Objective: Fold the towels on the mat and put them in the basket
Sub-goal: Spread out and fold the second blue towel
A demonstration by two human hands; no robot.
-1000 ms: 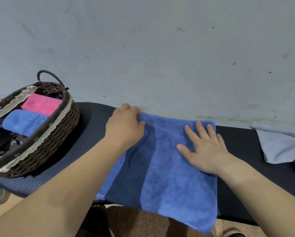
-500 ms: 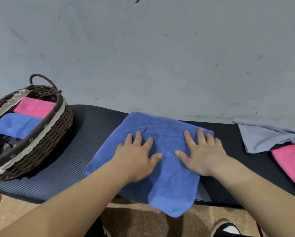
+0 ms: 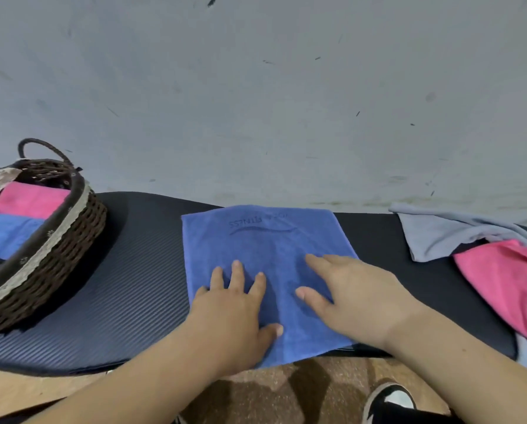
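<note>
**Dark mat with a blue towel under both hands**

Grey wall rises behind the mat. The blue towel lies flat at the mat's middle. Its near edge reaches just past the front edge, and a faint logo shows near its far edge.

The left hand rests palm down on the towel's near left part, fingers straight and slightly spread, thumb out to the right. The right hand lies flat on the near right part, fingers straight and pointing away and leftward. Neither hand grips anything.

At the left, a wicker basket sits on the mat. It holds a pink bundle and a blue bundle side by side. At the right, a grey towel and a pink towel lie crumpled and touching. Brown floor and a shoe show below.
</note>
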